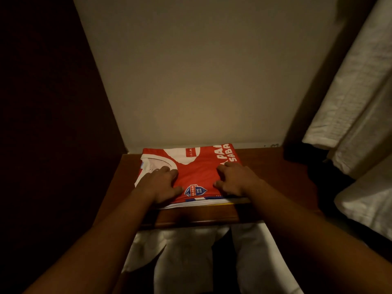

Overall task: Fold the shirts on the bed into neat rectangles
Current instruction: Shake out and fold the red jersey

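A folded red and white shirt [197,168] with white lettering and a blue badge lies on top of a small stack on a brown wooden shelf [267,179]. Edges of other folded garments [203,203], white, blue and yellow, show beneath it at the front. My left hand [162,183] rests flat on the shirt's left part near the white collar. My right hand [233,180] presses on its right part, fingers spread and slightly bent. Neither hand grips the cloth.
A pale wall [191,81] rises right behind the shelf. A dark panel [42,102] closes the left side. White textured curtains or bedding [356,107] hang at the right. White cloth [191,257] lies below the shelf's front edge.
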Demonstrator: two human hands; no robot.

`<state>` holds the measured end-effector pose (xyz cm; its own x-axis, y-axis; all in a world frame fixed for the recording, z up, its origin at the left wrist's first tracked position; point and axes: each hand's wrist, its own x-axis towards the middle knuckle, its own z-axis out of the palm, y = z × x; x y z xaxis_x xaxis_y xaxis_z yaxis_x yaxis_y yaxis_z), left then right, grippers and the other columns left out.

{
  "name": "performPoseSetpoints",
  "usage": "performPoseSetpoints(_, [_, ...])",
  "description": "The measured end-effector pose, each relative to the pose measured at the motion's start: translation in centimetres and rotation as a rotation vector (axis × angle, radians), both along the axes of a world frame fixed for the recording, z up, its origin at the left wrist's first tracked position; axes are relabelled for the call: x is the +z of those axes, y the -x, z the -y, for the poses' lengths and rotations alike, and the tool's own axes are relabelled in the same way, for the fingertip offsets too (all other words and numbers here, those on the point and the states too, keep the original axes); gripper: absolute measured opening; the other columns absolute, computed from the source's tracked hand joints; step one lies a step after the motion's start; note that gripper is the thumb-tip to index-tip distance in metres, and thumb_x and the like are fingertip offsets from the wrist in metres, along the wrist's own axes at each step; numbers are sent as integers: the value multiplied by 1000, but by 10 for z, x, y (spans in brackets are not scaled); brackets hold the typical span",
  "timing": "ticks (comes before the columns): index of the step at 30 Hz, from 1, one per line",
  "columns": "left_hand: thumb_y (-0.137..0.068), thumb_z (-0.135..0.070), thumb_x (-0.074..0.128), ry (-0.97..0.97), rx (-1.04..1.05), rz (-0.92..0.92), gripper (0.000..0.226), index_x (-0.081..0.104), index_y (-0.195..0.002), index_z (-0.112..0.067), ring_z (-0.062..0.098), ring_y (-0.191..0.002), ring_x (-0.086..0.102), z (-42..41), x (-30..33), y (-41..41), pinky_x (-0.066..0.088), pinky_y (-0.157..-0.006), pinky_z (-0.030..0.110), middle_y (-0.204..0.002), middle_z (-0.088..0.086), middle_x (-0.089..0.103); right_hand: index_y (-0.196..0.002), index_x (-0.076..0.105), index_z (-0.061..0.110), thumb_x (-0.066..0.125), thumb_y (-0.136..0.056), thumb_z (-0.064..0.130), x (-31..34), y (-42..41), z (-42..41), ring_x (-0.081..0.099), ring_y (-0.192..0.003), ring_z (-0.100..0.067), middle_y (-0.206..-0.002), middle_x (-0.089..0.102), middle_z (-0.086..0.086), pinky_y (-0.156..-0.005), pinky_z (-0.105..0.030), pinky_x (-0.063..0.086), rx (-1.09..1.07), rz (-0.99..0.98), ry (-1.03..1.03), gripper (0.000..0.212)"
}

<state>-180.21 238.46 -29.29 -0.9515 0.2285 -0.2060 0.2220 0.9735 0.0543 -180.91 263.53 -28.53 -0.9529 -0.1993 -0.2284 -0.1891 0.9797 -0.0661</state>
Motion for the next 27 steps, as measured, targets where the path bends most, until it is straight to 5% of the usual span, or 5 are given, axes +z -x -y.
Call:
performPoseSetpoints(4, [-97, -57, 52, 134, 15, -51, 52, 56, -134, -21, 24, -121, 57, -13, 40, -22, 47, -93, 38, -137, 6, 59, -131, 58, 18, 56, -99, 47, 30, -27, 2, 59, -115, -26, -129, 62, -8, -95, -39, 50, -2, -17, 98, 44])
performPoseSetpoints(10, [-95, -55, 55, 144, 12, -9, 50, 59, -131, -21, 23, -116, 60, -20, 104, -62, 52, -93, 38, -133, 3, 62, -135, 59, 14, 57, -100, 36, 95, -71, 12, 59, -112, -26, -129, 62, -10, -90, -35, 48, 40, -14, 171, 41])
performPoseSetpoints(16, [-97, -51, 56, 166, -68, 128, 50, 57, -134, -18, 26, -120, 58, -23, 206, -126, 48, -92, 36, -136, 7, 60, -114, 67, 13, 57, -99, 36, 190, -126, 11, 55, -88, -22, -114, 67, -11, -75, -29, 41, 52, 96, 106, 29])
performPoseSetpoints(27, [-100, -39, 58, 47, -142, 283, 48, 53, -141, -15, 25, -126, 55, 12, 439, -247, 41, -89, 28, -142, 8, 56, -107, 71, 10, 62, -95, 35, 416, -261, 33, 65, -102, -31, -115, 69, -15, -78, -31, 48, -106, 167, 184, 29])
